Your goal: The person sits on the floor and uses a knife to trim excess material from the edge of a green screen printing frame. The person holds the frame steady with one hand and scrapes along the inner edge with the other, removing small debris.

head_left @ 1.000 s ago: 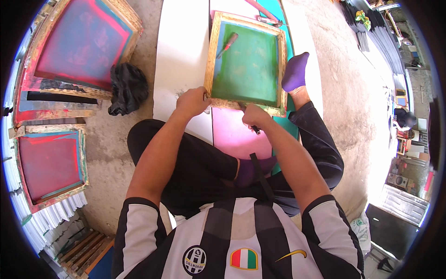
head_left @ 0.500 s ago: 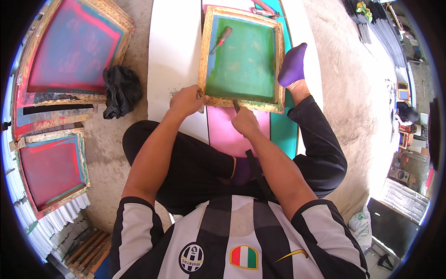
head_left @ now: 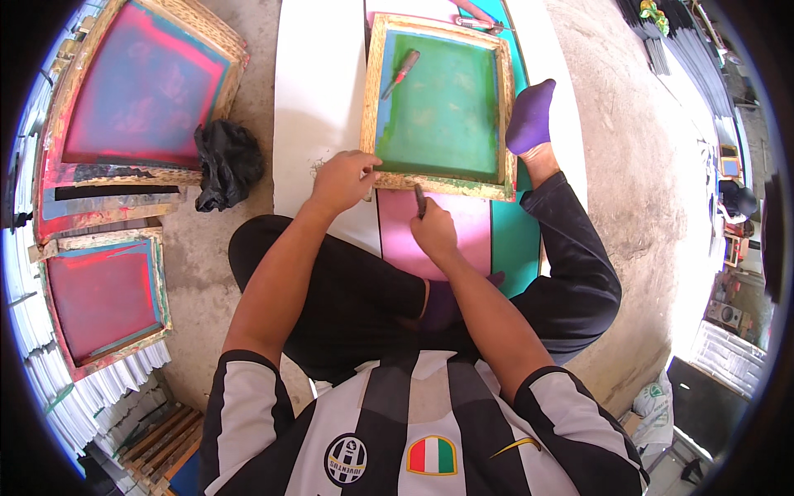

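Observation:
A wooden screen-printing frame with green mesh lies in front of me. My left hand is at its near left corner, fingers curled in and apparently gripping the wood. Closed round a slim dark tool, my right hand is just on my side of the near rail. The tool's upper end meets or nearly meets that rail; its exact kind is unclear. On the mesh, toward the upper left, rests a screwdriver with a reddish-brown handle.
Beneath the frame run white, pink and teal boards. A metal hand tool lies beyond the far rail. My purple-socked foot is beside the right rail. To the left are more screen frames and a crumpled black plastic bag.
The whole view has shifted slightly to the right. Against the frame, my right hand and its tool have moved a little left and toward me. My left hand stays at the corner.

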A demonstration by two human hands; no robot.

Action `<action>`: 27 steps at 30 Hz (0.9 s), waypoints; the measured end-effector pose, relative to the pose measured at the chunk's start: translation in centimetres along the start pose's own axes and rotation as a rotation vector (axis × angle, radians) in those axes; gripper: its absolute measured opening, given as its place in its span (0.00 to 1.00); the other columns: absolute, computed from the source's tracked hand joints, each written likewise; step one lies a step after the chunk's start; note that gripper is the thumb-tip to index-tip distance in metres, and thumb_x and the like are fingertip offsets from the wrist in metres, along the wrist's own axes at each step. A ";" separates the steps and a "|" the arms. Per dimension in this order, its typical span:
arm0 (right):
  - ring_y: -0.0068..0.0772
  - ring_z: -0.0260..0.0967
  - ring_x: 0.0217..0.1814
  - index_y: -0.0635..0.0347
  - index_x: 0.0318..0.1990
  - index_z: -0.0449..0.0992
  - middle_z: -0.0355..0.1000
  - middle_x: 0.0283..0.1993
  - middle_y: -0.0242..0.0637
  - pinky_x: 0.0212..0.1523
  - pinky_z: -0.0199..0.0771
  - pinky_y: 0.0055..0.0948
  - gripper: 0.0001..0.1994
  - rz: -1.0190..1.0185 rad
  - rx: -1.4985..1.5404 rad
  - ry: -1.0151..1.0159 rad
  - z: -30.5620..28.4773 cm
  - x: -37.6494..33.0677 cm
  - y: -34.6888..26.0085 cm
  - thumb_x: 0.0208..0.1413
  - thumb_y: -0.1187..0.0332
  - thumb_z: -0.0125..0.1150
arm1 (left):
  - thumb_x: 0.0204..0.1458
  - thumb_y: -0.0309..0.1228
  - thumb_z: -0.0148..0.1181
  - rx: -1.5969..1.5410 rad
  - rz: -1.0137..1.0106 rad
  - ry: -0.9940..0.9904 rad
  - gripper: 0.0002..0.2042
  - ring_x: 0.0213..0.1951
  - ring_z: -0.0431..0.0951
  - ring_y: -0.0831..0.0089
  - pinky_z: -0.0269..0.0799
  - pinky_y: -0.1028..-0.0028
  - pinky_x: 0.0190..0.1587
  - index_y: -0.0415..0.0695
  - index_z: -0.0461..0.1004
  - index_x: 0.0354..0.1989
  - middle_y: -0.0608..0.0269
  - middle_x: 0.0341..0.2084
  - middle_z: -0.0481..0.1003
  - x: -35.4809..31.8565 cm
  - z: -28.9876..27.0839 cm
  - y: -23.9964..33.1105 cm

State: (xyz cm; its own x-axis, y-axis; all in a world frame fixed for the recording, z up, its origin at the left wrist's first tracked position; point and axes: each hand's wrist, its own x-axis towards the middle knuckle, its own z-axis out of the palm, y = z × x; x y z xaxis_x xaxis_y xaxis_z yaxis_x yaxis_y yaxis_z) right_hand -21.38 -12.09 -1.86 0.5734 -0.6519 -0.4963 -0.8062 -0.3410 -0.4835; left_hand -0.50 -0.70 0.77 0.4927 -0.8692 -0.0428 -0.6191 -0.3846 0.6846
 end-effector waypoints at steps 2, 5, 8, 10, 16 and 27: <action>0.66 0.79 0.44 0.62 0.46 0.77 0.80 0.38 0.61 0.48 0.79 0.58 0.14 -0.144 -0.009 -0.025 0.1 -0.8 -0.8 0.54 0.68 0.58 | 0.55 0.33 0.66 0.052 0.145 0.002 0.08 0.43 0.81 0.56 0.77 0.58 0.45 0.48 0.84 0.42 0.60 0.36 0.83 -0.4 0.3 0.7; 0.65 0.79 0.44 0.62 0.44 0.77 0.80 0.39 0.60 0.47 0.78 0.58 0.12 -0.155 -0.008 -0.130 -0.3 -1.2 -1.8 0.53 0.68 0.58 | 0.53 0.33 0.66 0.116 0.291 -0.036 0.08 0.43 0.81 0.56 0.76 0.58 0.47 0.46 0.85 0.39 0.60 0.34 0.82 -0.7 0.9 0.8; 0.64 0.79 0.44 0.62 0.43 0.77 0.80 0.39 0.59 0.46 0.77 0.57 0.12 -0.243 0.016 -0.154 -0.7 -0.8 -2.0 0.52 0.69 0.58 | 0.53 0.33 0.66 0.159 0.345 -0.071 0.07 0.43 0.81 0.57 0.76 0.58 0.47 0.47 0.85 0.37 0.61 0.35 0.83 -0.8 1.1 0.6; 0.61 0.79 0.42 0.62 0.42 0.77 0.80 0.38 0.57 0.43 0.78 0.55 0.11 -0.293 0.013 -0.174 -0.8 -0.3 -1.5 0.53 0.68 0.59 | 0.53 0.33 0.66 0.171 0.369 -0.063 0.06 0.42 0.81 0.57 0.76 0.58 0.47 0.47 0.85 0.35 0.61 0.34 0.83 -0.8 1.0 0.5; 0.38 0.79 0.28 0.66 0.41 0.75 0.78 0.31 0.46 0.31 0.79 0.38 0.14 -0.179 0.291 -0.550 -3.5 0.1 -2.4 0.63 0.61 0.60 | 0.52 0.34 0.66 0.182 0.313 -0.048 0.06 0.40 0.81 0.56 0.76 0.56 0.46 0.48 0.85 0.32 0.59 0.31 0.83 -0.8 1.0 -0.3; 0.39 0.77 0.22 0.69 0.38 0.72 0.75 0.26 0.44 0.16 0.77 0.41 0.15 0.139 0.038 -0.576 -8.9 4.9 1.5 0.65 0.62 0.60 | 0.51 0.42 0.72 0.384 -0.640 -0.122 0.15 0.42 0.87 0.56 0.80 0.59 0.46 0.45 0.87 0.40 0.53 0.36 0.86 0.2 -3.4 -3.9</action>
State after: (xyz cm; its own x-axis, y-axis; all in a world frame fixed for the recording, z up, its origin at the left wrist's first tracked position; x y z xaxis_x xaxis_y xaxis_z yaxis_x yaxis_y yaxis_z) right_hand -21.09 -21.81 1.42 0.4578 -0.2129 -0.8632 -0.8799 -0.2474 -0.4056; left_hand 4.09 1.64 0.58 0.7704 -0.4591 -0.4424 -0.4154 -0.8878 0.1980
